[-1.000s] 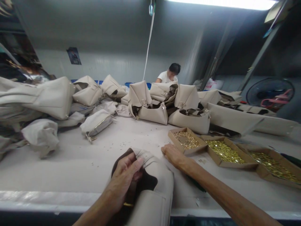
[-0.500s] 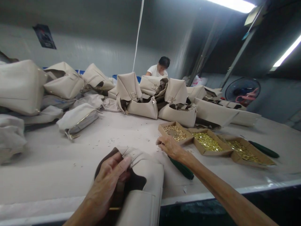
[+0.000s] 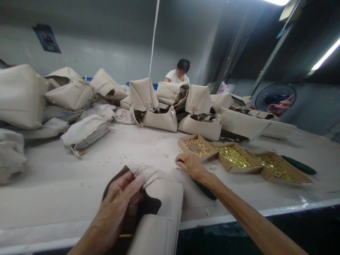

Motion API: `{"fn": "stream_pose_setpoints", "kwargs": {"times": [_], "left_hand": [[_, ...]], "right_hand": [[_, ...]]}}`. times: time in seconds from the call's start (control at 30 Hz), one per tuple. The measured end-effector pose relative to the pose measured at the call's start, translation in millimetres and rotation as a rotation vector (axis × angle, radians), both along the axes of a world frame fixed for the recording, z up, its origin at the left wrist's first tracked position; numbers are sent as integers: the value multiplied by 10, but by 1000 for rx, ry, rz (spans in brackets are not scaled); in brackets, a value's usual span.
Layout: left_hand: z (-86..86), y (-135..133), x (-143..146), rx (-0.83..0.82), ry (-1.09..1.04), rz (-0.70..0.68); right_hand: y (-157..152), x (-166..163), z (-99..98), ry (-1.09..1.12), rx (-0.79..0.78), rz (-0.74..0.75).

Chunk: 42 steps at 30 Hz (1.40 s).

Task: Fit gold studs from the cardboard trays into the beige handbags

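My left hand (image 3: 114, 200) grips a cream leather handbag (image 3: 166, 189) at the table's front edge, thumb on top of a folded part and fingers inside the dark opening. Tiny gold fittings show on the leather by the thumb. Out over the table, my right hand (image 3: 191, 165) is closed in a pinch, its fingertips low near the surface. A small shiny piece (image 3: 176, 168) shows right at those fingertips; whether it is held or lies on the table I cannot tell. Under my right wrist lies a dark green handle (image 3: 204, 190), partly hidden by the forearm.
Cardboard trays hold small gold parts: a near one (image 3: 183, 141), a middle one (image 3: 231, 169) and a right one (image 3: 273, 180). Another green-handled tool (image 3: 299, 165) lies beyond. Cream bags (image 3: 159, 120) line the back, a pouch (image 3: 85, 132) lies left, and a person (image 3: 176, 75) sits behind.
The view has shifted slightly. My right hand has stayed near the same table spot, its fingers drawn closer together. My left hand keeps its hold on the handbag.
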<state>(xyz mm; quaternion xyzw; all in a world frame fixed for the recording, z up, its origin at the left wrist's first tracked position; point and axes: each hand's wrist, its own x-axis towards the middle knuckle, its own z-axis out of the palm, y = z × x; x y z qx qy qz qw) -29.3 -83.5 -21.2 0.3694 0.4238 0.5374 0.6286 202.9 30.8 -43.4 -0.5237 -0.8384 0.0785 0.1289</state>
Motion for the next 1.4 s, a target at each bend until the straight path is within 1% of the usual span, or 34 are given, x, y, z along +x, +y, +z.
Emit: {"fn": "stream_pose_setpoints", "kwargs": {"times": [0.13,0.27,0.37,0.53,0.63,0.7,0.77,0.8,0.83,0.9,0.93,1.0,1.07,1.1,1.17,1.27,1.4], "left_hand": [[4,9,-15,-8,18,-27],[-8,11,-7,-24,-50,-17],[-19,9,-2,0,-36,-1],[-19,-5,-13,19,-25,-40],[-16,-9,-11,35,-41,-54],[-9,-4,-6,65,-48,-63],[0,3,-1,90,-61,-62],[3,6,1,95,-73,-57],[3,8,2,97,-86,-53],[-3,10,5,88,-116,-58],[-9,10,6,85,-128,-55],[-24,11,10,77,-144,-40],[-34,12,15,77,-157,-37],[-36,13,18,84,-167,-46],[-29,16,24,103,-195,-67],[-1,18,30,112,-219,-64],[28,18,23,128,-218,-70]], "right_hand": [[48,-39,18,-29,-62,30],[51,-63,7,-86,-90,30],[21,-76,-3,-141,-95,16],[-105,-104,-74,-229,-78,-18],[-162,-115,-134,-237,-54,-43],[-171,-117,-129,-220,-42,-57],[-179,-121,-44,-183,-28,-65],[-194,-128,34,-165,-18,-66],[-223,-143,135,-131,-2,-69],[-324,-204,380,5,37,-46],[-393,-255,510,100,53,-12],[-542,-391,739,277,56,115],[-664,-547,891,347,36,250],[-703,-619,933,345,26,296],[-734,-733,965,317,18,337],[-703,-812,963,258,17,348],[-660,-828,1001,174,12,361]]}}
